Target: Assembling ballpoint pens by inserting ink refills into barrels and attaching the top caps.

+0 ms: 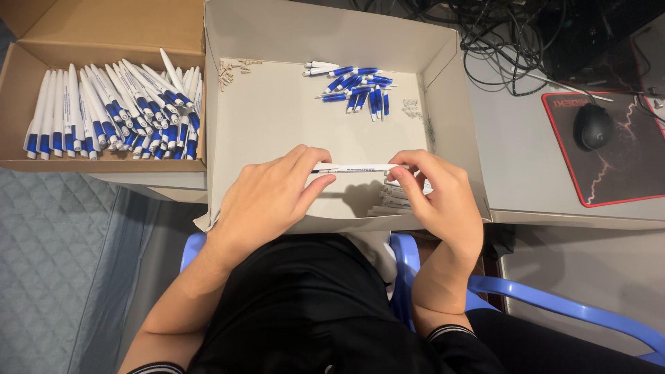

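Head view. We hold one white pen [355,168] level between both hands, over the near half of the open white box [443,104]. Our left hand [271,196] pinches the pen's 9 o'clock end, thumb and forefinger closed on the barrel. Our right hand [438,196] grips the 3 o'clock end, fingertips curled tight around it. Whether the two halves are fully seated, we cannot tell.

We judge the step in hand to be assembly of this pen. The next move calls for steady axial pressure or a twist, with both ends kept in line.

Inside the box, at 12 o'clock from the hands, lies a small pile of blue-and-white parts [357,86]. Pale barrels [391,201] lie just under the right hand. At 10 o'clock, a brown cardboard box [21,97] holds finished pens [114,111]. At 2 o'clock, a mouse [593,126] sits on a dark mat [623,173].
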